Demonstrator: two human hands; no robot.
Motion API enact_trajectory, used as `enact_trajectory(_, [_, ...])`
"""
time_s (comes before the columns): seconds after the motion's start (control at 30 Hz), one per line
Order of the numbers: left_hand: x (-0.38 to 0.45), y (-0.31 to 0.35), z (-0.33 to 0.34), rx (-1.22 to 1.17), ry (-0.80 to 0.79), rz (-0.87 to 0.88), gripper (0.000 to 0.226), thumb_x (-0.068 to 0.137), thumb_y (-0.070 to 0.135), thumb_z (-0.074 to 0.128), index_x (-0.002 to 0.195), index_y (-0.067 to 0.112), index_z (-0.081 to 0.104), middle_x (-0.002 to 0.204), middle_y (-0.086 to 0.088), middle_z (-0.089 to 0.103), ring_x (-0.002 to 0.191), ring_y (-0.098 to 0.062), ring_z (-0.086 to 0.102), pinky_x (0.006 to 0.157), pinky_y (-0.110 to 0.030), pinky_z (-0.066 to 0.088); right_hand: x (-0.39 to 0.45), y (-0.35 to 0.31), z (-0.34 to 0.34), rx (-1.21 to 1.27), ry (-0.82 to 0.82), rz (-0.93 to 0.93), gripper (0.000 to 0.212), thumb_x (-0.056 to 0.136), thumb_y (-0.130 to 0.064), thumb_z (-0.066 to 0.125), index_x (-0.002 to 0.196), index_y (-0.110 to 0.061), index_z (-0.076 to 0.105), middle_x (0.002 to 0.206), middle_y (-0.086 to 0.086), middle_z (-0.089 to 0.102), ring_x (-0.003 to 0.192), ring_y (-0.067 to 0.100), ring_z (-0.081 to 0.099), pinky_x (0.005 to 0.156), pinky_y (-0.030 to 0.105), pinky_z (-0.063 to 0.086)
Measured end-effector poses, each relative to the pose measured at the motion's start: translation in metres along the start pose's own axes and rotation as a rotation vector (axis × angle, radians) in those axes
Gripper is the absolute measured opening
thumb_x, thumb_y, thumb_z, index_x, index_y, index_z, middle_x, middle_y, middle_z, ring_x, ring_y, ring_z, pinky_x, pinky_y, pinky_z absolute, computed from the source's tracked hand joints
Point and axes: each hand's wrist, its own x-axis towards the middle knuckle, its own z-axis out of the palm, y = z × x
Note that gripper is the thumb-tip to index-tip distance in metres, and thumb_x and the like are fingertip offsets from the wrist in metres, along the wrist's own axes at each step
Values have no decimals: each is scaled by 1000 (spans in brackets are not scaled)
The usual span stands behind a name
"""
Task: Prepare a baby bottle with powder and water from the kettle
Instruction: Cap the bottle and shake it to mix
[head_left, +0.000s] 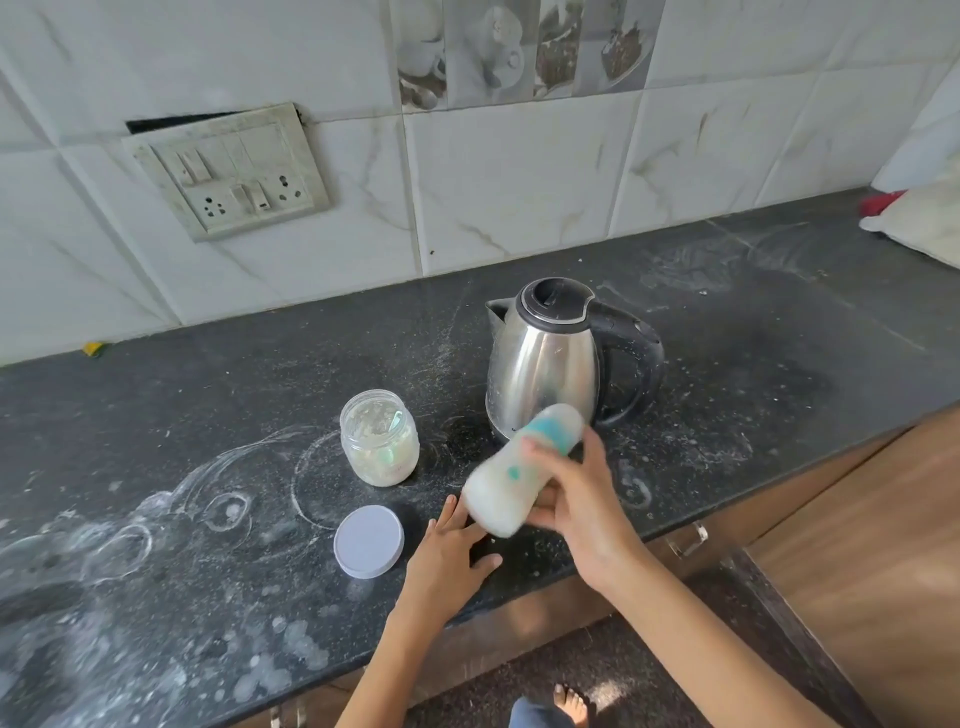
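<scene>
My right hand (574, 499) grips a baby bottle (506, 480) with teal markings, tilted with its capped top toward the kettle and blurred by motion; milky white liquid fills it. My left hand (449, 545) lies flat and open on the dark counter (208, 415), just left of the bottle's base. A steel kettle (540, 364) with a black lid and handle stands upright behind the bottle. An open clear jar of powder (379, 439), with a scoop inside it, stands left of the kettle. Its white lid (369, 540) lies flat on the counter in front of it.
The counter is dusted with powder smears and rings at the left. A switch and socket panel (228, 171) sits on the tiled wall. A white bag (919, 223) lies at the far right. Wooden drawers (831, 519) run below the counter edge.
</scene>
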Motion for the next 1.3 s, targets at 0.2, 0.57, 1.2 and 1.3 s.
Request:
enact_trajectory(0.2, [-5, 2, -7, -34, 30, -12, 61, 92, 36, 56, 146, 31, 29, 160, 0, 8, 148, -22, 5, 121, -42, 10, 8, -10, -5, 45, 40, -33, 60, 84, -15, 72, 135, -27, 44, 121, 11, 64, 90, 24, 73, 63, 40, 59])
enact_trajectory(0.57, [-3, 0, -4, 24, 48, 27, 59, 94, 35, 53, 147, 31, 28, 160, 5, 1, 148, -20, -1, 119, -42, 9, 10, 3, -10, 26, 50, 4, 63, 84, -15, 74, 135, -32, 43, 118, 10, 66, 94, 28, 73, 68, 43, 61])
enact_trajectory(1.2, [3, -4, 2, 46, 86, 80, 50, 92, 37, 56, 140, 29, 42, 156, 2, 23, 144, -24, 21, 118, -47, 19, -4, -11, 2, 100, -169, 171, 50, 67, -34, 75, 113, -18, 61, 102, 4, 67, 91, 14, 69, 70, 31, 58])
enact_trajectory(1.3, [7, -13, 7, 66, 58, 90, 51, 92, 38, 56, 140, 33, 41, 160, 4, 11, 148, -20, 9, 120, -47, 14, -1, -13, 1, 142, -177, 176, 39, 68, -29, 75, 103, -18, 61, 88, 3, 65, 91, 19, 66, 83, 38, 55])
